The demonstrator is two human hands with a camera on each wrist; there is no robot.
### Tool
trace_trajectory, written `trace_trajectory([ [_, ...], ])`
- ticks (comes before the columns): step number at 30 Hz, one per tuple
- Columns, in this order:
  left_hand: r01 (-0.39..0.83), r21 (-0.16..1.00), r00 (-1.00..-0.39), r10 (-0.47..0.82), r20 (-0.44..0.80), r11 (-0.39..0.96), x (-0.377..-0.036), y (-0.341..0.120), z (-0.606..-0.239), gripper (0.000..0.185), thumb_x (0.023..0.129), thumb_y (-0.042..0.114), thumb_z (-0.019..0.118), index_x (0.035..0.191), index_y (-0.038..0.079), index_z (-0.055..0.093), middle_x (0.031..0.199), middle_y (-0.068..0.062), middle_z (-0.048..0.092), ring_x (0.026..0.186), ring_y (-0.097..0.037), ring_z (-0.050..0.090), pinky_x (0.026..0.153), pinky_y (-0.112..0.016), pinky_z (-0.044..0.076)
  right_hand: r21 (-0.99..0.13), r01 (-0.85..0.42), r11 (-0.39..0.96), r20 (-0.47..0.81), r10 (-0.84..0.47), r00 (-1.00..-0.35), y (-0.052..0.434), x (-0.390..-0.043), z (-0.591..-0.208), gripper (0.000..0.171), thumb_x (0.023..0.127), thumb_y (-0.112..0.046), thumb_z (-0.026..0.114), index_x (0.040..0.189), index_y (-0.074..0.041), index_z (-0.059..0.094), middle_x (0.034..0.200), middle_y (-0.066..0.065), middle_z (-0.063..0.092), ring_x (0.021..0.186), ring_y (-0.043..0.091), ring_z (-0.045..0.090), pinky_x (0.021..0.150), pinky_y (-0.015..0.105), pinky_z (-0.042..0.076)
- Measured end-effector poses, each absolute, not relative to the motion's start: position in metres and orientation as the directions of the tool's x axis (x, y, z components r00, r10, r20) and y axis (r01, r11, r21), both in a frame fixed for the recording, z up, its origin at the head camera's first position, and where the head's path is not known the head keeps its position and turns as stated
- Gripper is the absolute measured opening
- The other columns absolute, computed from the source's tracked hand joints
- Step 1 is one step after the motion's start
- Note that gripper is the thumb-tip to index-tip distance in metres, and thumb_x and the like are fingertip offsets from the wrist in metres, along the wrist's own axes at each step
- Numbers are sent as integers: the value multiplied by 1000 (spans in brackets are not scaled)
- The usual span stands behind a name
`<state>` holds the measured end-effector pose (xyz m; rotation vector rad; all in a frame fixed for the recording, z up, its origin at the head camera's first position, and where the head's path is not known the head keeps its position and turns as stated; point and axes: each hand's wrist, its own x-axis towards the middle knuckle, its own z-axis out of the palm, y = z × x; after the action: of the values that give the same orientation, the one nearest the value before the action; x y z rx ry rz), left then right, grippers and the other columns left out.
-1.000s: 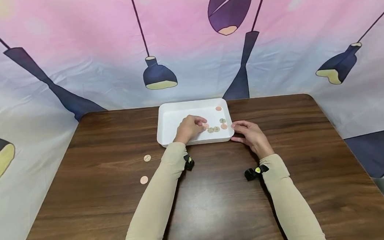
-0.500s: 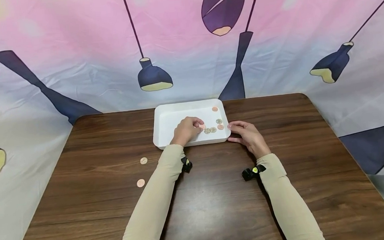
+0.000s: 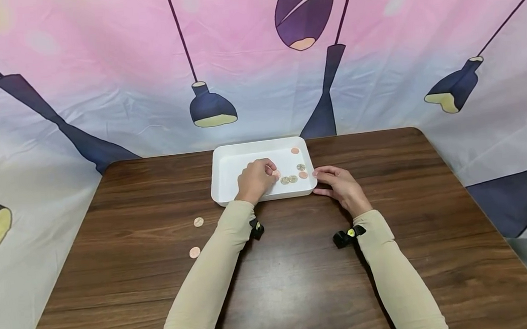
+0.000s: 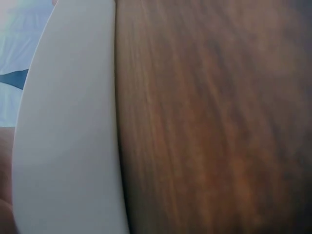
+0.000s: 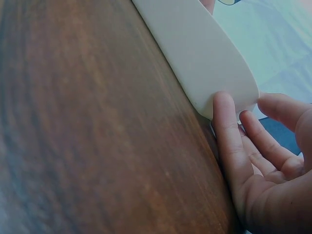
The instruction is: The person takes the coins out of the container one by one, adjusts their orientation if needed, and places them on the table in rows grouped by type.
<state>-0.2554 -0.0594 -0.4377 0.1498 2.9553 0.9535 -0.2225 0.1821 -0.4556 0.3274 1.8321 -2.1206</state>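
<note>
A shallow white tray (image 3: 228, 172) lies at the far edge of the wooden table. Over its inside, my left hand (image 3: 253, 179) pinches a copper-coloured coin (image 3: 276, 174) between curled fingertips, low near the tray floor. Silvery coins (image 3: 293, 179) and copper ones (image 3: 303, 174) lie flat in the tray's right half. My right hand (image 3: 343, 186) holds the tray's near right corner. In the right wrist view one finger (image 5: 224, 117) presses the front wall and another meets the rim. The left wrist view shows mostly tray wall (image 4: 68, 117), with the left hand nearly hidden.
Two loose coins lie on the table left of the left forearm: a pale gold one (image 3: 198, 222) and a copper one (image 3: 195, 252). A printed cloth (image 3: 260, 104) hangs right behind the table's far edge.
The whole head view has shifted slightly left. The left hand and its coin have moved a little left within the tray. The right hand stays at the tray corner.
</note>
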Motion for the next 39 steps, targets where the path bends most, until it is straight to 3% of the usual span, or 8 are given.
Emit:
trace_trajectory([
  [8, 33, 641, -998, 64, -25, 766, -251, -55, -437, 14, 99, 31, 75, 104, 18, 79, 89, 0, 75, 75, -21, 67, 66, -40, 50, -918, 384, -100, -378, -76, -923, 196, -220, -455, 33, 106, -14, 64, 135, 1, 58, 122, 7, 58, 99, 13, 64, 84, 29, 63],
  [13, -50, 683, -996, 16, -90, 729, -244, -71, -425, 13, 102, 26, 72, 105, 18, 82, 88, -2, 76, 56, -16, 52, 49, -30, 38, -917, 386, -101, -377, -95, -921, 191, -221, -457, 35, 106, -14, 65, 137, 1, 58, 124, 8, 58, 101, 14, 65, 86, 31, 63],
  [16, -58, 697, -994, 20, -103, 715, -238, -82, -416, 14, 103, 22, 69, 106, 17, 82, 89, -3, 78, 52, -14, 44, 46, -28, 32, -915, 392, -98, -384, -93, -919, 187, -221, -457, 36, 106, -15, 64, 138, 1, 57, 125, 9, 58, 102, 14, 65, 86, 30, 63],
  [19, -23, 734, -996, 43, -72, 678, -231, -93, -409, 18, 104, 17, 65, 107, 15, 82, 92, -4, 79, 58, -13, 54, 48, -27, 34, -914, 393, -98, -386, -80, -919, 186, -222, -457, 36, 107, -15, 63, 139, 1, 57, 126, 9, 58, 102, 14, 65, 85, 29, 62],
  [23, 39, 797, -998, 62, 2, 602, -218, -110, -406, 22, 104, 12, 60, 108, 12, 82, 94, -9, 79, 74, -22, 68, 52, -26, 39, -916, 387, -102, -380, -83, -921, 185, -223, -457, 38, 107, -16, 64, 139, 1, 56, 127, 9, 58, 102, 14, 65, 85, 29, 62],
  [27, 60, 839, -998, 48, 40, 540, -203, -131, -405, 19, 105, 12, 63, 107, 10, 81, 95, -15, 79, 75, -27, 66, 52, -26, 38, -915, 391, -104, -382, -96, -919, 182, -223, -457, 38, 107, -17, 64, 140, 1, 57, 126, 9, 59, 103, 14, 65, 87, 29, 62],
  [36, 62, 836, -998, 29, 55, 545, -172, -157, -406, 16, 102, 12, 66, 105, 8, 82, 86, -13, 75, 57, -12, 47, 52, -25, 36, -915, 392, -94, -384, -92, -919, 181, -221, -455, 39, 107, -17, 64, 140, 1, 56, 131, 10, 56, 106, 14, 64, 87, 29, 62],
  [39, 46, 822, -999, 34, 32, 568, -162, -159, -407, 14, 102, 12, 68, 104, 9, 82, 88, -11, 77, 57, -12, 51, 53, -23, 39, -912, 400, -92, -391, -96, -915, 181, -222, -455, 40, 107, -18, 64, 141, 1, 56, 131, 10, 56, 106, 14, 64, 88, 29, 62],
])
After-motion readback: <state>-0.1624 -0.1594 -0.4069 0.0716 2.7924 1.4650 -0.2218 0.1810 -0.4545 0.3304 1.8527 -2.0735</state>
